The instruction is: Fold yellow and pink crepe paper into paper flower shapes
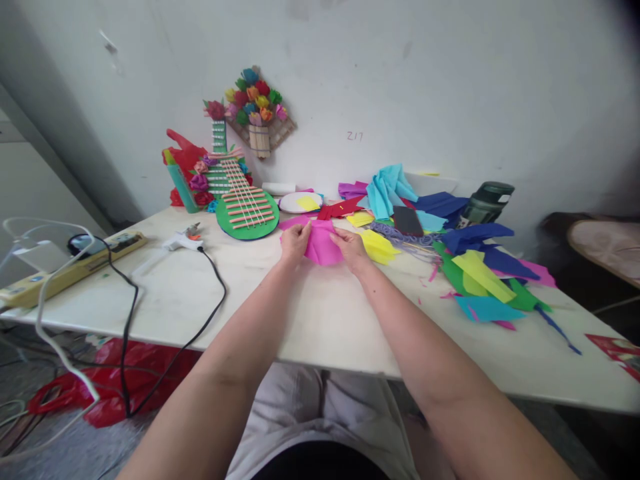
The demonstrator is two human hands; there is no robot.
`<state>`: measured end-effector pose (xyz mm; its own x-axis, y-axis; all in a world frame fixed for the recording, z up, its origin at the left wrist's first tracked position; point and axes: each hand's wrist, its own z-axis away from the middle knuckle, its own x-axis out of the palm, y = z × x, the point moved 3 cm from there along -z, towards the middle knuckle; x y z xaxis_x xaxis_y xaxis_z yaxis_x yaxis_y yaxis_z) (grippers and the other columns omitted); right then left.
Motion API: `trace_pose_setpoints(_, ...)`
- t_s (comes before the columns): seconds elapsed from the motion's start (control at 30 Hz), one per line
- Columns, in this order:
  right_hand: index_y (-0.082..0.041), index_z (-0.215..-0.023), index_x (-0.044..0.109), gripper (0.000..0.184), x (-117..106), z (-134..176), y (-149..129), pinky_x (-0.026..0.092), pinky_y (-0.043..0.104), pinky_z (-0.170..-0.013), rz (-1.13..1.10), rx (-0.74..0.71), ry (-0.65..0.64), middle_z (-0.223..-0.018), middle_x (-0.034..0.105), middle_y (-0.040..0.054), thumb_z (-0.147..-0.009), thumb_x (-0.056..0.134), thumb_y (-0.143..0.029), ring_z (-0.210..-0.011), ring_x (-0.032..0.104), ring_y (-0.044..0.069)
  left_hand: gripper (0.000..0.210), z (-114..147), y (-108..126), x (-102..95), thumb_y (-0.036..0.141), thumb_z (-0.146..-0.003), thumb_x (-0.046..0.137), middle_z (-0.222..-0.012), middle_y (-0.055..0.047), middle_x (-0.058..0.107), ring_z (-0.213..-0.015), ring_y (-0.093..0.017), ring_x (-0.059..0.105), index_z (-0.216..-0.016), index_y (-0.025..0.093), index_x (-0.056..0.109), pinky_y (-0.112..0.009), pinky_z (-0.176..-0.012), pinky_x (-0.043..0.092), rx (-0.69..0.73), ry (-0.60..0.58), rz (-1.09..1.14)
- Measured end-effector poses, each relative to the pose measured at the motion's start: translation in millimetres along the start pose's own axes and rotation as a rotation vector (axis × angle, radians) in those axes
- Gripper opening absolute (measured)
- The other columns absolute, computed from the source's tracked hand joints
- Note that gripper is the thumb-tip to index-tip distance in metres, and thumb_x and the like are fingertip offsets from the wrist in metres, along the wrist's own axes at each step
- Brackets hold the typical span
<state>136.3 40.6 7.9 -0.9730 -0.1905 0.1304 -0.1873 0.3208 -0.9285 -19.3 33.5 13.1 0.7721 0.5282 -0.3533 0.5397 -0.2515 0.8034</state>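
A sheet of bright pink crepe paper (pixel 321 245) is stretched between my two hands just above the white table. My left hand (pixel 297 244) pinches its left edge, thumb on top. The right edge is gripped by my right hand (pixel 351 247), with the thumb and fingers closed on it. Behind the paper lie red paper strips (pixel 341 208) and a white oval piece (pixel 300 202) with a yellow scrap on it. A yellow crepe paper piece (pixel 378 247) rests right beside my right hand.
A green lute-shaped craft (pixel 247 215) leans at the back left. A glue gun (pixel 183 241) and a power strip (pixel 115 249) with cables lie left. Coloured paper scraps (pixel 485 277), a dark phone (pixel 407 221) and a green bottle (pixel 486 203) occupy the right.
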Motion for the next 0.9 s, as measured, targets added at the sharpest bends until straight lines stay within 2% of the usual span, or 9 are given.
trace_pose_setpoints(0.1,-0.02,-0.087,0.071,0.025,-0.7,0.0,-0.9,0.042,0.036,-0.091,0.052,-0.016,0.013,-0.095,0.07,0.0033,-0.063,0.065,-0.024,-0.1,0.059,0.019,0.042,0.5,-0.2,0.4,0.05,-0.077,0.044,-0.048,0.003,0.029,-0.05,-0.009,0.028,-0.05,0.018,0.035,-0.024,-0.047,0.02,-0.021,-0.016,0.034)
trace_pose_setpoints(0.2,-0.02,-0.086,0.072,0.024,-0.2,1.3,-2.9,0.042,0.035,-0.092,0.13,-0.047,-0.049,-0.093,0.07,0.0019,-0.066,0.06,-0.02,-0.099,0.06,0.019,0.042,0.9,0.5,0.5,0.049,-0.077,0.046,-0.048,0.004,0.03,-0.049,-0.009,0.028,-0.05,0.018,0.036,-0.024,-0.046,0.019,-0.022,-0.023,0.041)
trace_pose_setpoints(0.63,-0.02,-0.086,0.073,0.033,3.2,5.2,-14.7,0.043,0.036,-0.092,0.435,-0.156,-0.152,-0.094,0.071,0.0024,-0.066,0.05,-0.008,-0.096,0.062,0.02,0.045,2.6,2.0,1.0,0.05,-0.076,0.049,-0.047,0.004,0.028,-0.046,-0.007,0.025,-0.049,0.018,0.033,-0.022,-0.043,0.017,-0.061,-0.042,0.159)
trace_pose_setpoints(0.9,-0.021,-0.088,0.073,0.037,2.8,7.1,-18.3,0.039,0.036,-0.096,0.464,-0.177,-0.209,-0.101,0.069,0.0021,-0.065,0.045,-0.01,-0.102,0.059,0.021,0.045,4.6,2.3,2.1,0.053,-0.067,0.058,-0.046,0.004,0.031,-0.044,-0.006,0.026,-0.049,0.017,0.038,-0.021,-0.041,0.019,-0.079,-0.093,0.22)
